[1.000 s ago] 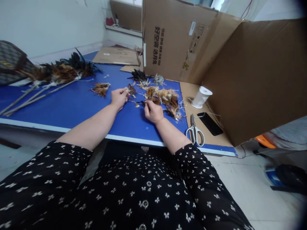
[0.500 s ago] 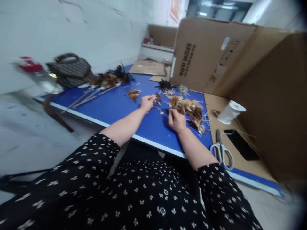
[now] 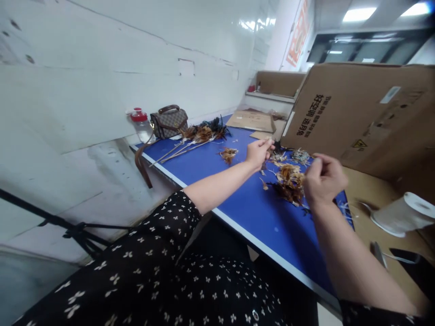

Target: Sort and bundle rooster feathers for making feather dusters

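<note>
A brown feather pile (image 3: 288,183) lies on the blue bench (image 3: 234,194). Left of the pile, the left hand's (image 3: 259,153) fingers pinch together near black feathers (image 3: 277,147); I cannot tell what they grip. At its right, the right hand's (image 3: 324,179) fingers curl closed, any contents hidden. A white spool (image 3: 403,215) sits farther right of the pile.

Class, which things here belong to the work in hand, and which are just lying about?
Likely part of the work:
loose feather pile
small brown feather bunch
feather-topped sticks
white spool
scissors, mostly hidden

Probably just lying about:
handbag
red-capped bottle
black phone
flat cardboard
</note>
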Demonstrator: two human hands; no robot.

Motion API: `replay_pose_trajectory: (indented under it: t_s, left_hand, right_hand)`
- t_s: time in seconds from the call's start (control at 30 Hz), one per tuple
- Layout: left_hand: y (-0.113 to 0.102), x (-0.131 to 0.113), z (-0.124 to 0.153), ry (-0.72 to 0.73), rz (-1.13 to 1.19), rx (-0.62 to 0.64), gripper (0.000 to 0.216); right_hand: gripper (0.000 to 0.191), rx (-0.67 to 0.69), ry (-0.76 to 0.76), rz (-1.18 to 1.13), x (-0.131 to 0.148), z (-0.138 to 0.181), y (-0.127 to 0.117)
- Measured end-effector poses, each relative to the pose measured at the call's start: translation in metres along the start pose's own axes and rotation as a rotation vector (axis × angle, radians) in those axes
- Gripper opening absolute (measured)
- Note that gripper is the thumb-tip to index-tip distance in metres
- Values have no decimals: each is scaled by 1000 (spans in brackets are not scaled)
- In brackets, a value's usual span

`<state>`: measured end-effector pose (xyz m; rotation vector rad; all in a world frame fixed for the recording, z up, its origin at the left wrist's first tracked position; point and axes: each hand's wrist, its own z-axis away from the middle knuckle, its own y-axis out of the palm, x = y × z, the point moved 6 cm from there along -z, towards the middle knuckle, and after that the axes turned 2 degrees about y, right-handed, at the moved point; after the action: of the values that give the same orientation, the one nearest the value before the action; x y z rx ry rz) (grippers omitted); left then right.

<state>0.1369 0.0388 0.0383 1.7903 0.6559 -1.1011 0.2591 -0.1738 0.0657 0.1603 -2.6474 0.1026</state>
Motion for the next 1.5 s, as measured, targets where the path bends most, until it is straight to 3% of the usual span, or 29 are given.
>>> replay_pose_trajectory:
  t_s: [0.17,0.27,0.33,0.43,0.57,0.8,0.9,1.0,1.1,1.27,1.5]
  left_hand:
    - [52,-27,-4,52,280,168,26]
    - [70,-24,11,90,357,273,35]
    - [76,-13,22,94,371,329,50]
    - [84,10,33,34,316,414,68]
    - [79,39,34,-118,188,428,73]
    - [41,69,39,-299,26,466,72]
    - [22,80,44,-376,-23,517,71]
    - [6,94,49,-463,-35,568,70]
    - [-1,106,54,-546,-4,630,68]
    - [-6,115,58,-615,46,559,58]
    - [-6,117,65,-551,30,565,61]
  right_hand:
    - [46,-345,-37,-199,14,-86,-13]
    - [28,-496,-71,-464,17,-95,-29]
    - [27,-496,-17,-494,16,-89,-30]
    - [36,-304,150,-372,8,-80,-12]
    - [44,138,290,-348,-18,-75,26]
    - [53,821,529,-497,-83,-33,74]
    - [63,1083,635,-586,-96,1,86]
    - [66,1258,715,-656,-102,31,93]
    - [55,1307,754,-692,-107,52,99]
    - [54,1225,756,-693,-117,65,104]
    - [53,1122,642,-616,-109,55,99]
